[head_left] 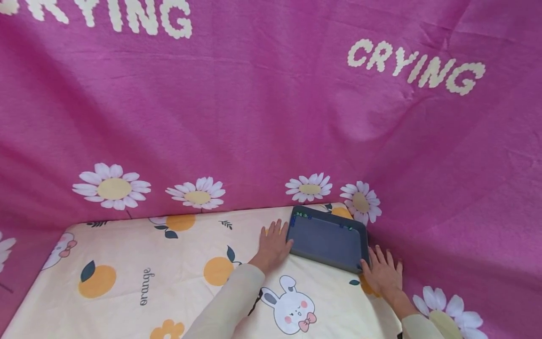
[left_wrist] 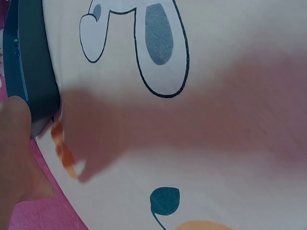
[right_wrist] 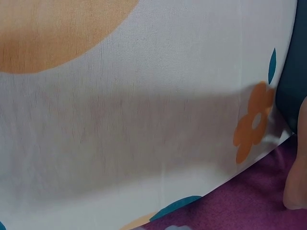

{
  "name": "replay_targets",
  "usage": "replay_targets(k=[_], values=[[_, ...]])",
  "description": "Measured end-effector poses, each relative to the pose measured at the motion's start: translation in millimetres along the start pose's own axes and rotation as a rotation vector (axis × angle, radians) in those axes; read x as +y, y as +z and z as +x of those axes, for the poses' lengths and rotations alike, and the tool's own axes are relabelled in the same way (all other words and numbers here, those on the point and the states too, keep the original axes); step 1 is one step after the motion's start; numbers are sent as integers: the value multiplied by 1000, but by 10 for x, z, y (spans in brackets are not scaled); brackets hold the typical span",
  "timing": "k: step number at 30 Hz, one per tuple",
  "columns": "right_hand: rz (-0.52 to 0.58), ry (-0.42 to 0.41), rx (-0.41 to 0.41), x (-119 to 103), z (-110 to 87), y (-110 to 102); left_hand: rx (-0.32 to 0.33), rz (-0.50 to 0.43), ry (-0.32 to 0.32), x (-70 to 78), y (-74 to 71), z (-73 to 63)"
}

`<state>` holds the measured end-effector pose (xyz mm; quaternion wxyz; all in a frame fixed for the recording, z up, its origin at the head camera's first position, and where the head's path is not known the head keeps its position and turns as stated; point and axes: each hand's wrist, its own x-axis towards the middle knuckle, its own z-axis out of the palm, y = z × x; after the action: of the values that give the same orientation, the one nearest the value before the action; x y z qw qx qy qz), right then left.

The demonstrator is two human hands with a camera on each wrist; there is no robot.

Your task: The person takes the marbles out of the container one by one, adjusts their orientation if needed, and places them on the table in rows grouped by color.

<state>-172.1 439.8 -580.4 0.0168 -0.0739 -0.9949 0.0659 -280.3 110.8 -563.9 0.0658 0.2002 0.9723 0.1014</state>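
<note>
A dark grey rectangular tray [head_left: 328,245] lies at the far right of the table, set at a slant. Small green and blue pieces [head_left: 301,214] sit along its far side and corners, too small to identify. At the tray's left side is my left hand [head_left: 273,242], fingers spread and straight, thumb by the rim. My right hand [head_left: 385,273] is at the near right corner, its fingers extended and its thumb against the edge. The left wrist view shows part of the hand beside the tray wall [left_wrist: 41,62]; the right wrist view catches the tray's dark side [right_wrist: 293,72].
A cream cloth [head_left: 169,263] printed with oranges, flowers and a rabbit covers the table. Pink fabric [head_left: 254,117] with daisies and lettering hangs behind and at both sides, close to the tray's right side.
</note>
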Motion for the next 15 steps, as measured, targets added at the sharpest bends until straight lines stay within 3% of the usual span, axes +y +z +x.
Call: replay_targets(k=[15], values=[[-2, -1, -8, 2, -9, 11, -4, -46, -8, 16, 4, -5]])
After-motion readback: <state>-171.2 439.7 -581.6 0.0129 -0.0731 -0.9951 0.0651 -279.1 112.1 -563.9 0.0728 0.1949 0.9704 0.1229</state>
